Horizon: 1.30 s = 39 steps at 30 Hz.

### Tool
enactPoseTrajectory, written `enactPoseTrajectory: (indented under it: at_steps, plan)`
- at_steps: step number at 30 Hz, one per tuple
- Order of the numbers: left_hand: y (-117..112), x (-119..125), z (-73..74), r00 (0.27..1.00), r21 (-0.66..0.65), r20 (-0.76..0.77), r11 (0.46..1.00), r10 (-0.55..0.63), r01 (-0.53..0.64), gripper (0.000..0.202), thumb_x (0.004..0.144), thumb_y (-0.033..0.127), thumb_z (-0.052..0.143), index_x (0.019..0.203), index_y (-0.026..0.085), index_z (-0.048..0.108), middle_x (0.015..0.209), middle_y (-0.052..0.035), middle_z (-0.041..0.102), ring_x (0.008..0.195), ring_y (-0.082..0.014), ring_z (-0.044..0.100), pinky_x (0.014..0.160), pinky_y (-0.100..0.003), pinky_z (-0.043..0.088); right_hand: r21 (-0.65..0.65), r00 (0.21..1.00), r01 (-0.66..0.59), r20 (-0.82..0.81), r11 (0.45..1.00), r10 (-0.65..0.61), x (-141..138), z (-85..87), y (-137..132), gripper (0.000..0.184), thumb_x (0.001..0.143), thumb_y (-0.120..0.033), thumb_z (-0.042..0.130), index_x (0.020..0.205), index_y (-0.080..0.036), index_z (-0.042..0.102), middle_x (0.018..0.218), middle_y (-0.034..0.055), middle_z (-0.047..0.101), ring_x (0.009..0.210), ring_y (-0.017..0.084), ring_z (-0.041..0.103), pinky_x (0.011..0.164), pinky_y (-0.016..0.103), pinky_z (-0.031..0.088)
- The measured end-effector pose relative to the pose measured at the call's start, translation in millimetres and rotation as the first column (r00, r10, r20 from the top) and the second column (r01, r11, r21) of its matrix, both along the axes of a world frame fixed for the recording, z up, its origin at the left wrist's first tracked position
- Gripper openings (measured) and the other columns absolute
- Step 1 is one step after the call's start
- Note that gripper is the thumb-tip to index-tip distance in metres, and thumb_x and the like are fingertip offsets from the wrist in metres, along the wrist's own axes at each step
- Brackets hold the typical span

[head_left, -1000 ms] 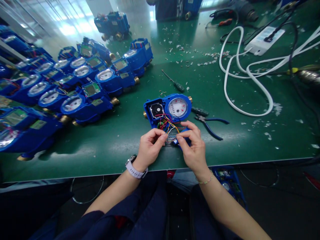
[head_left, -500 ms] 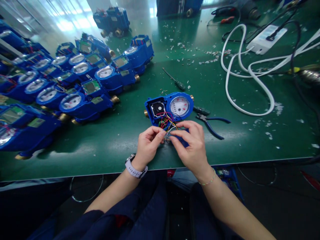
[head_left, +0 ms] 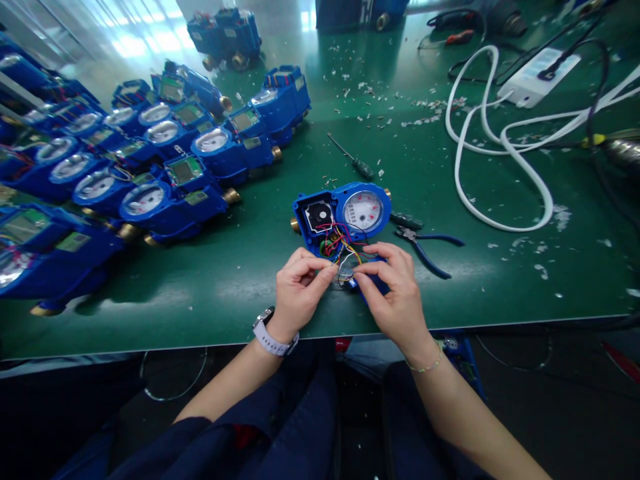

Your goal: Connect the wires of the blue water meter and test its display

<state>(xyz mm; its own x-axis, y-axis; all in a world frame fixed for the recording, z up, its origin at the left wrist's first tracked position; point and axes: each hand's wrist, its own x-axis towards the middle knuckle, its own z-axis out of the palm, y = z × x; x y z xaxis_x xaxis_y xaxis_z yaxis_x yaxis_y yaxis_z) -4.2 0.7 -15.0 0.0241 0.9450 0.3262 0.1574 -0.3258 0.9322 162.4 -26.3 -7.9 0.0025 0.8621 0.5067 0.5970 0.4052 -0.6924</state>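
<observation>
An opened blue water meter [head_left: 345, 217] with a white dial lies on the green table [head_left: 240, 280] near its front edge. Coloured wires [head_left: 340, 243] spill from its open housing toward me. My left hand [head_left: 299, 293] pinches the wires from the left with thumb and forefinger. From the right, my right hand [head_left: 395, 297] pinches the same bundle and covers a small blue part at the wire ends. A white watch sits on my left wrist, a thin bracelet on my right.
Several closed blue water meters [head_left: 150, 167] crowd the left half of the table. Blue-handled pliers [head_left: 425, 243] lie right of the open meter, a small screwdriver [head_left: 353, 160] behind it. White cable loops [head_left: 500, 153] and a power strip [head_left: 537, 77] fill the far right. Wire scraps litter the surface.
Both hands stay on the wires with only small finger shifts; my right fingertips moved in toward the left hand and back. The view drifted slightly.
</observation>
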Motion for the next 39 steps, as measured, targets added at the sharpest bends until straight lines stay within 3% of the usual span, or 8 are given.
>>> enactPoseTrajectory:
  at_steps: [6, 11, 21, 26, 34, 36, 39]
  plan:
    - [-2, 0, 1.2, 0.999, -0.003, -0.022, 0.999, -0.033, 0.033, 0.013, 0.082, 0.03, 0.071, 0.075, 0.019, 0.072, 0.065, 0.0015, 0.054, 0.056, -0.0091, 0.045, 0.048, -0.022, 0.033, 0.038, 1.0, -0.012, 0.02, 0.999, 0.011, -13, 11.5, 3, 0.01, 0.087, -0.017, 0.059, 0.084, -0.023, 0.066, 0.109, 0.0071, 0.061, 0.11, 0.027, 0.053, 0.095, 0.047, 0.043]
    - [-1, 2, 2.9, 0.999, -0.049, -0.01, 0.998, -0.04, 0.04, 0.02, 0.082, 0.035, 0.07, 0.071, 0.018, 0.071, 0.065, 0.0004, 0.056, 0.055, -0.0095, 0.046, 0.049, -0.022, 0.035, 0.01, 1.0, -0.004, -0.006, 1.0, 0.004, -8, 5.0, 5, 0.011, 0.081, -0.016, 0.059, 0.076, -0.023, 0.065, 0.106, 0.0062, 0.061, 0.108, 0.027, 0.053, 0.095, 0.048, 0.043]
    - [0, 0, 1.3, 0.999, -0.087, 0.024, 0.995, -0.047, 0.049, 0.02, 0.082, 0.035, 0.07, 0.072, 0.018, 0.07, 0.065, 0.0018, 0.054, 0.054, -0.0087, 0.043, 0.051, -0.023, 0.034, 0.049, 1.0, -0.021, -0.023, 0.999, 0.022, -12, 7.1, 5, 0.006, 0.086, -0.018, 0.064, 0.085, -0.023, 0.067, 0.11, 0.0068, 0.061, 0.113, 0.027, 0.051, 0.099, 0.047, 0.041]
    - [-1, 3, 2.3, 0.998, -0.071, 0.0, 0.996, -0.057, 0.057, 0.02, 0.084, 0.034, 0.069, 0.073, 0.018, 0.07, 0.067, 0.001, 0.056, 0.055, -0.0089, 0.046, 0.052, -0.023, 0.036, -0.071, 0.979, -0.064, -0.197, 0.995, 0.049, -10, 0.6, 4, 0.006, 0.087, -0.021, 0.065, 0.082, -0.024, 0.067, 0.112, 0.0047, 0.062, 0.113, 0.025, 0.053, 0.1, 0.047, 0.041]
    - [0, 5, 2.7, 0.998, -0.067, 0.023, 0.995, -0.066, 0.067, 0.019, 0.085, 0.034, 0.068, 0.074, 0.018, 0.07, 0.066, 0.0014, 0.056, 0.056, -0.0085, 0.046, 0.053, -0.022, 0.038, -0.146, 0.841, -0.165, -0.537, 0.975, 0.062, -4, -10.7, 5, 0.004, 0.086, -0.023, 0.067, 0.082, -0.024, 0.066, 0.112, 0.0039, 0.064, 0.114, 0.024, 0.057, 0.101, 0.044, 0.042]
    - [1, 3, 2.2, 0.998, -0.085, 0.04, 0.995, -0.052, 0.055, 0.022, 0.085, 0.036, 0.068, 0.073, 0.017, 0.069, 0.065, 0.0015, 0.055, 0.055, -0.0082, 0.046, 0.053, -0.022, 0.038, -0.145, 0.827, -0.148, -0.561, 0.978, 0.042, -2, -9.9, 5, 0.004, 0.088, -0.023, 0.065, 0.084, -0.023, 0.065, 0.107, 0.0031, 0.067, 0.111, 0.023, 0.059, 0.101, 0.043, 0.043]
    - [2, 1, 1.4, 0.997, -0.096, 0.058, 0.994, -0.05, 0.056, 0.023, 0.084, 0.036, 0.069, 0.073, 0.016, 0.07, 0.065, 0.0015, 0.055, 0.055, -0.0079, 0.046, 0.052, -0.022, 0.037, -0.105, 0.888, -0.112, -0.457, 0.988, 0.052, -1, -5.3, 2, 0.012, 0.095, -0.022, 0.056, 0.088, -0.023, 0.066, 0.097, 0.0028, 0.069, 0.106, 0.022, 0.061, 0.099, 0.042, 0.044]
